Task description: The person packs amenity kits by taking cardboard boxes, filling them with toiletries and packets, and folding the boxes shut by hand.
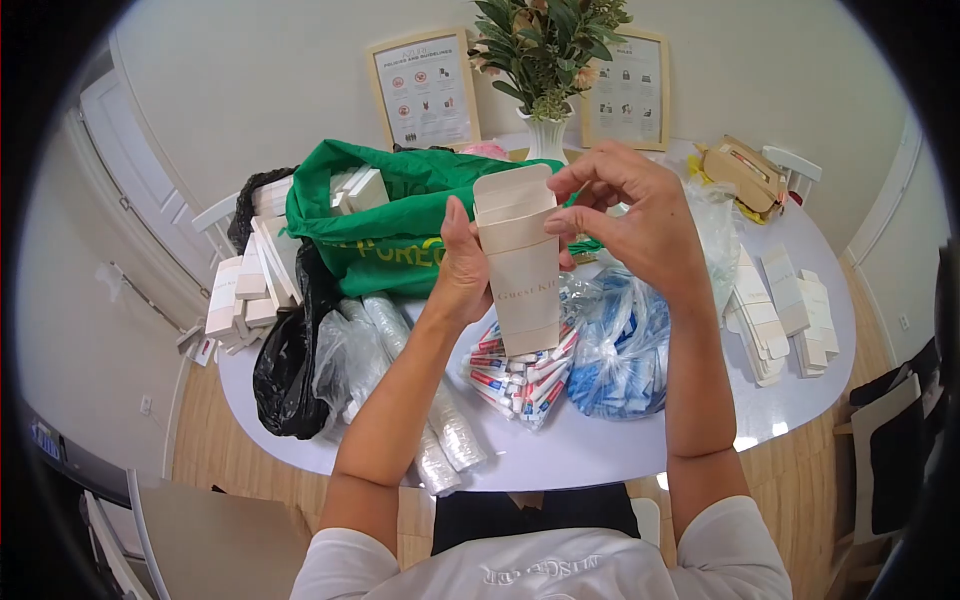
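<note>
A cream cardboard box [525, 265] printed "Guest Kit" stands upright in front of me, its top flap raised and its mouth open. My left hand [465, 265] grips it from the left, thumb along the near side and fingertips showing past its right edge. At the upper right corner, my right hand [625, 210] has its thumb and curled forefinger on the box's rim and flap. Below the box lies a clear bag of small toothpaste tubes [520, 380]. Beside it sits a clear plastic bag of blue-and-white packets [620, 350].
A green cloth bag [380, 230] holding boxes stands behind, with stacked boxes [250, 285] and a black plastic bag [290, 370] at left. Clear-wrapped rolls [440, 420] lie near the front edge. Flat cartons [755, 315] lie right; a flower vase [547, 132] stands behind.
</note>
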Tool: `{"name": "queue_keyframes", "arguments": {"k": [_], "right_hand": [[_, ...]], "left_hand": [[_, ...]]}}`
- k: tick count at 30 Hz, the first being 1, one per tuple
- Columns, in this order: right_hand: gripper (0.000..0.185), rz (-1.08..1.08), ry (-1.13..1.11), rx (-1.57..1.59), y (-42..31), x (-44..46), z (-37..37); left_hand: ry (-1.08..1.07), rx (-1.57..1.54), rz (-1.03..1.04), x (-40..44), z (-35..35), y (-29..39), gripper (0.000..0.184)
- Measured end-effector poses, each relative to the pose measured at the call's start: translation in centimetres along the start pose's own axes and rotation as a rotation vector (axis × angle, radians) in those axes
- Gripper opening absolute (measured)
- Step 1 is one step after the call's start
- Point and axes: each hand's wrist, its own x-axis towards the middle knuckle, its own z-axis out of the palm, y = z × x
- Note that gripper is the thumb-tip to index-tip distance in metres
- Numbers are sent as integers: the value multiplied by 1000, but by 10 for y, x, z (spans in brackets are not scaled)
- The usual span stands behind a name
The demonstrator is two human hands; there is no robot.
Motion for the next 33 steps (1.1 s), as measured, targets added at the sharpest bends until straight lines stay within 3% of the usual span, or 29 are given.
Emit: {"name": "queue_keyframes", "arguments": {"k": [10,12,16,18,22,24,25,28,31,33], "right_hand": [[21,151,23,86,4,1,9],[18,7,-66,-21,5,-1,8],[15,22,-111,19,7,-1,8],[16,-2,-146,22,8,-1,7],[13,-112,-215,62,8,3,-2],[22,151,-4,347,0,5,-5],[27,112,39,256,6,5,-4],[24,108,-37,113,7,4,0],[21,58,-176,223,7,2,-10],[19,87,-182,231,5,1,-10]], "left_hand": [[7,15,0,2,0,1,84],[28,19,-20,-1,1,1,77],[-19,13,-64,-3,3,10,67],[50,-72,-134,-5,7,18,57],[169,-7,-125,-8,13,23,55],[-92,21,-114,-7,11,21,55],[-92,19,-116,-8,12,20,55],[-66,78,-128,-9,16,20,53],[-42,85,-113,-7,16,19,54],[-172,77,-41,-2,11,16,62]]}}
